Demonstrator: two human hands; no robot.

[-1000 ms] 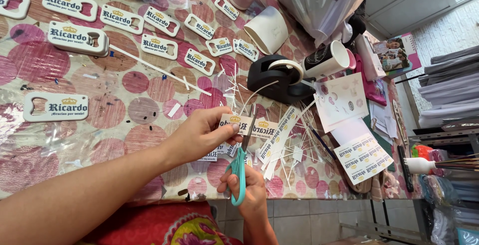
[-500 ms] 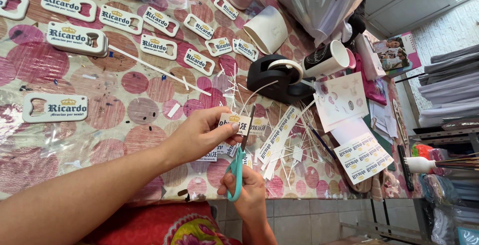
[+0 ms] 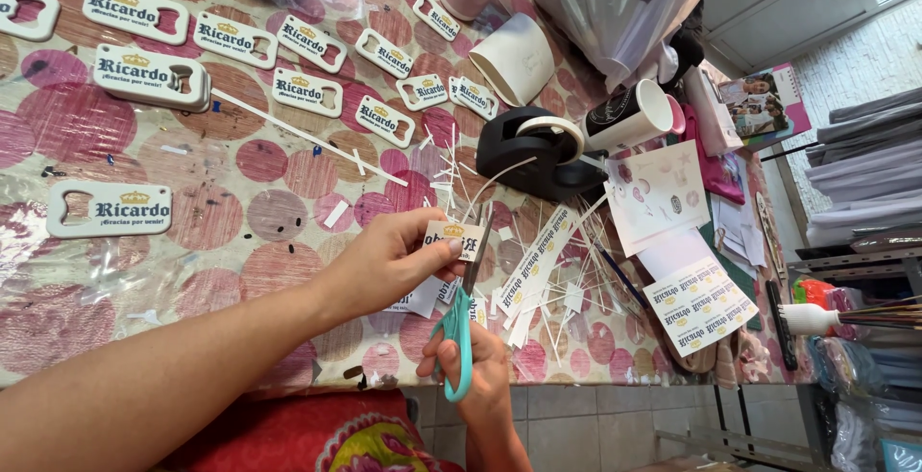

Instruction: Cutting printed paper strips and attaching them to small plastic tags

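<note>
While your left hand [image 3: 389, 263] pinches small printed paper label [image 3: 455, 239], flimsy, right hand [image 3: 477, 373] grips teal-handled scissors [image 3: 461, 323]; hold label's edge.

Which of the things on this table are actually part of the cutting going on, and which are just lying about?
In use:
left hand pinching a small printed label
right hand working teal-handled scissors
label sheet, cut strips

Lying about:
tape dispenser
white cup
bottle-opener tags

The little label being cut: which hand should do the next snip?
Probably the right hand: it holds the teal scissors, blades at the small printed label. The left hand pinches that label steady.
</note>
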